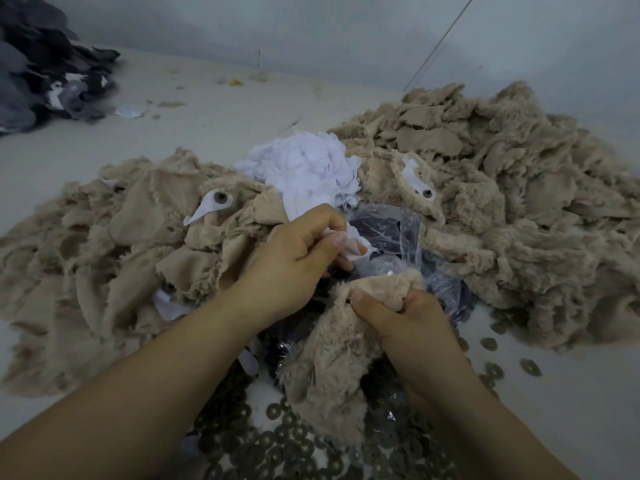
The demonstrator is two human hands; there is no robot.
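My left hand (298,254) pinches a small white fabric piece (353,242) between thumb and fingers, just above a clear plastic bag (398,237) of dark parts. My right hand (405,323) grips a beige plush fabric piece (332,368) that hangs down from its curled fingers. Both hands are in the middle of the view, close together over the bag. Part of the white piece is hidden by my fingers.
Beige plush cut pieces lie heaped at left (114,271) and right (502,188), some with white eye patches (214,202). A white fabric pile (304,168) sits behind my hands. Several dark round washers (277,441) cover the near table. Dark grey fabric (41,71) is stacked at far left.
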